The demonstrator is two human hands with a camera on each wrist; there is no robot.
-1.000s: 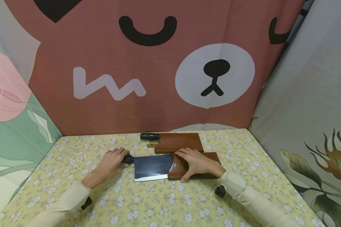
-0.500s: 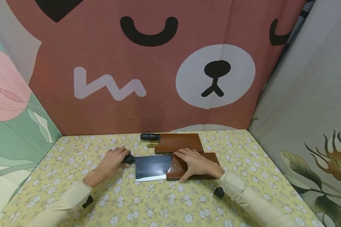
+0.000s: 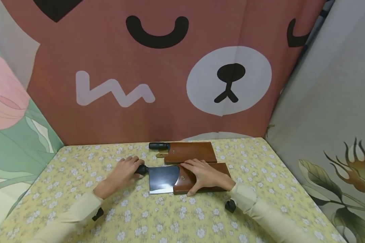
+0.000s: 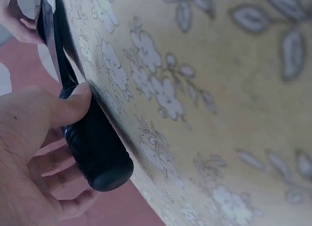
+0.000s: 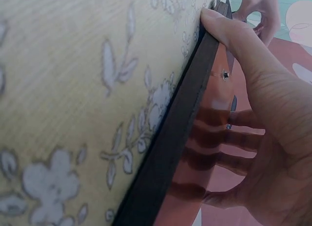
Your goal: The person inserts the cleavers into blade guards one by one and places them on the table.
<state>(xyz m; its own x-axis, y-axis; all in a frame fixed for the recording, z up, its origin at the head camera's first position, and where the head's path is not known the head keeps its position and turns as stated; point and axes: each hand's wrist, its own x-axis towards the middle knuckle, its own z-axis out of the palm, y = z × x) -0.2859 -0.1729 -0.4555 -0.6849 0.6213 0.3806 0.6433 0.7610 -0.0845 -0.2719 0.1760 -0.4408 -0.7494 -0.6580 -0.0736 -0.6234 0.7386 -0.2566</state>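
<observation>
My left hand grips the black handle of a cleaver, its thumb along one side and its fingers round the other. The dark blade points right, and its far part is hidden inside a brown leather sheath with a metal stud. Across that sheath lies my right hand, holding it with the thumb at the near edge and the fingers spread over the top towards the far edge. In the right wrist view the thumb presses the sheath's dark edge. Both cleaver and sheath lie flat or nearly flat on the cloth.
Just behind lies a second cleaver in a brown leather sheath, its black handle pointing left and a small strap tab sticking out. A yellow floral cloth covers the table. Printed curtains enclose the back and sides.
My left hand has moved right with the cleaver, and my right hand has moved slightly left with the sheath. Less of the blade shows outside the sheath now.
</observation>
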